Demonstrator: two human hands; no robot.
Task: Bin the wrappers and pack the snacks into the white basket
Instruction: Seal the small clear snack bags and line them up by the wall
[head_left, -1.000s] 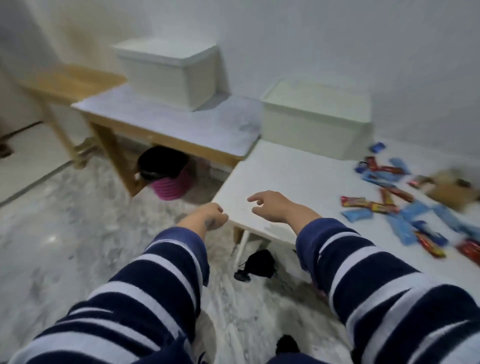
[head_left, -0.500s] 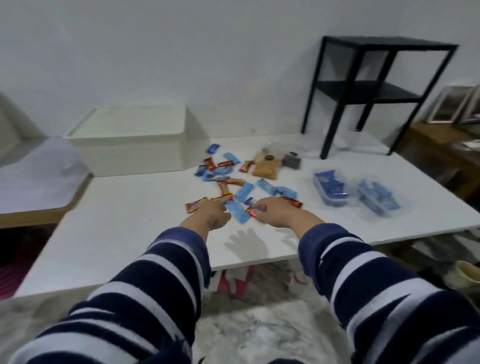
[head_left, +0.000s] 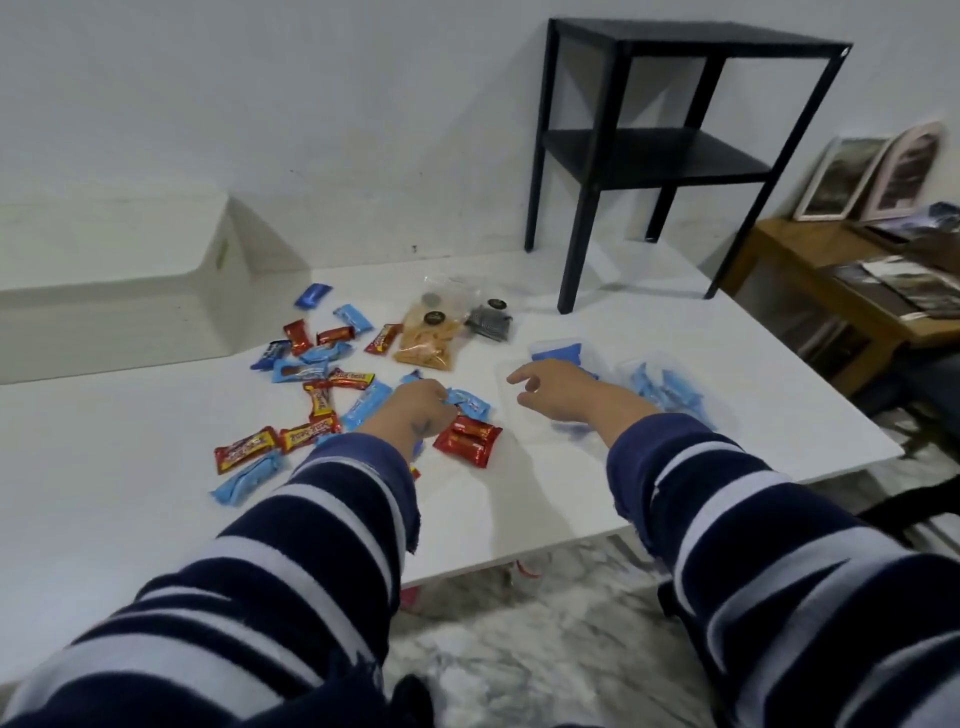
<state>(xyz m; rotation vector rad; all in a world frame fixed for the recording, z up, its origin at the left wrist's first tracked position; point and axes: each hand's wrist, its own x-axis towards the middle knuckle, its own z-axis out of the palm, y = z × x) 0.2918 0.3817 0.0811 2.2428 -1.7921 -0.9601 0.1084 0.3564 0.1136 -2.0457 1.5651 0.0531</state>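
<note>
I am pinching a blue snack packet (head_left: 467, 404) with my curled left hand (head_left: 415, 410) while my right hand (head_left: 558, 387), fingers loosely spread, is hovering over clear tubs (head_left: 644, 384) on the worktop (head_left: 130, 467), the white basket (head_left: 119, 280) sitting far left of my fingers.

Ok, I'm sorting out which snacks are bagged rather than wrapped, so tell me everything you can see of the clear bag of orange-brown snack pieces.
The clear bag of orange-brown snack pieces lies flat on the white table, behind the scattered bars. It looks like thin transparent plastic, filled with pale orange crisp-like pieces, with a round dark label on its front. A darker small bag lies against its right side and a red wrapped bar at its left edge. Neither hand touches it.
</note>
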